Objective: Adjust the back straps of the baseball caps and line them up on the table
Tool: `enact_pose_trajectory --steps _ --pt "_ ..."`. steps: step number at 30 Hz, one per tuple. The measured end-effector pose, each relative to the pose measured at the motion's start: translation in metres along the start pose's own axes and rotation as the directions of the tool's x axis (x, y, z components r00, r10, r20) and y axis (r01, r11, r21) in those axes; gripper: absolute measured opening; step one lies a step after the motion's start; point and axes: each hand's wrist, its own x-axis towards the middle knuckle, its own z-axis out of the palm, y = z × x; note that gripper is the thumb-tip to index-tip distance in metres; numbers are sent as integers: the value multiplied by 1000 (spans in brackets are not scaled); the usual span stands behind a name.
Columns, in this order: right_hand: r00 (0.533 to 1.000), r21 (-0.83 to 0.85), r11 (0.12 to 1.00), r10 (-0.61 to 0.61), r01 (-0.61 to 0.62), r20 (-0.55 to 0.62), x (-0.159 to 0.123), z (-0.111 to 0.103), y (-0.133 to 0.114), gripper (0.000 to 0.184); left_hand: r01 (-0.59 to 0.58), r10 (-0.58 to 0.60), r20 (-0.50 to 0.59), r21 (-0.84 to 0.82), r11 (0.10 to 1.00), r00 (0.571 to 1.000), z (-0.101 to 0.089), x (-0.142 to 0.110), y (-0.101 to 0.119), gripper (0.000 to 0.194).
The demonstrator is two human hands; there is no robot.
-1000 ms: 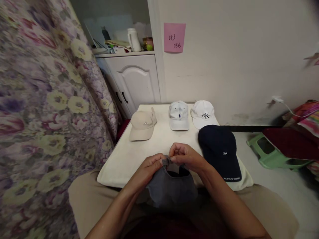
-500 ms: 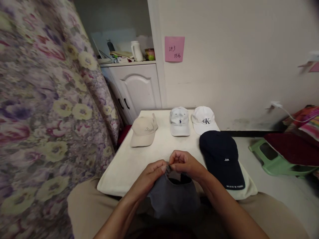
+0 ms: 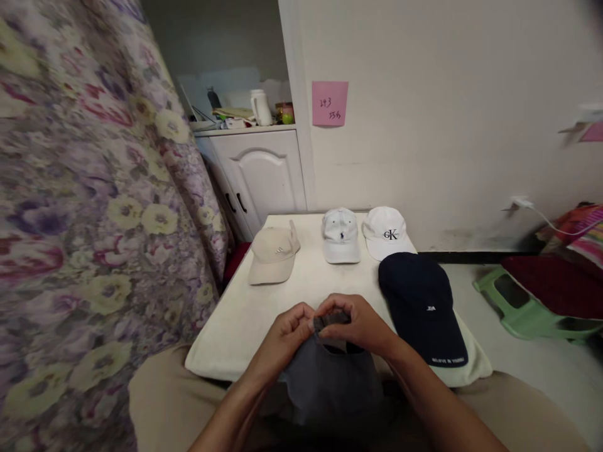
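I hold a grey cap [image 3: 330,376] over my lap, its back toward the table. My left hand [image 3: 282,339] and my right hand [image 3: 362,326] both pinch the strap [image 3: 330,321] at the back opening of the cap, fingers closed. On the white table [image 3: 235,326] lie a beige cap [image 3: 273,254] at the left, a pale blue cap [image 3: 340,235] in the middle, a white cap [image 3: 387,231] at the right rear, and a navy cap [image 3: 421,304] close to my right hand.
A flowered cloth [image 3: 94,220] hangs along the left. Behind the table stand a white cupboard [image 3: 259,172] with a jug and small items on top, and a wall with a pink note [image 3: 330,102]. A green stool [image 3: 522,307] sits on the floor at right.
My hands stay pinched on the cap's strap; the fingers have shifted slightly along it. The view has tipped upward a little.
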Motion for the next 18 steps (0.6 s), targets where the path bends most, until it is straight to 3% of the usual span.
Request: enact_pose_trajectory --steps 6,11,14,18 --pt "999 -27 999 -35 35 -23 -1 2 -4 18 -78 75 -68 -39 996 995 2 -2 6 36" --pt "995 -91 992 -94 90 -37 -2 3 -3 19 -164 194 -106 239 957 975 3 -15 19 27" --pt "988 -164 975 -154 148 -22 -3 5 -2 20 -148 186 -91 324 934 978 6 -16 17 33" --pt "969 -252 938 -248 238 -7 -4 6 -2 18 -99 126 -95 250 963 987 9 -10 7 35"
